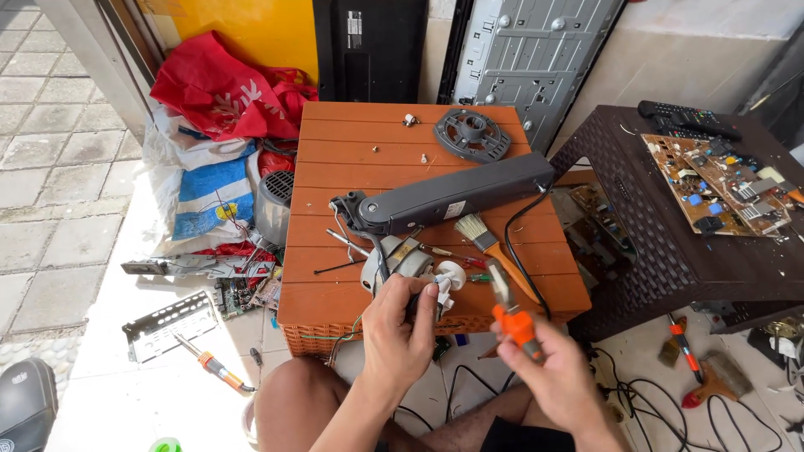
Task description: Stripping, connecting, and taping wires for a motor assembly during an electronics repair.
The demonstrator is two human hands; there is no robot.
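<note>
The left hand (400, 331) is closed around a small electric motor (400, 266) at the near edge of the orange bench (352, 146), its fingers (423, 303) wrapped over the motor's body beside a white plastic hub (450, 273). At 3 o'clock from it, the right hand (548, 368) grips the orange handles of a pair of pliers (509, 308), jaws pointing toward 11 o'clock, close to the hub.

The motor looks dense and rigid, probably heavy for its size; its metal casing is the safe place to hold. The thin wires trailing off it and the plastic hub seem fragile.

At 12 o'clock lies a long dark grey housing (452, 194), with a paintbrush (494, 247) at 2 o'clock.
</note>
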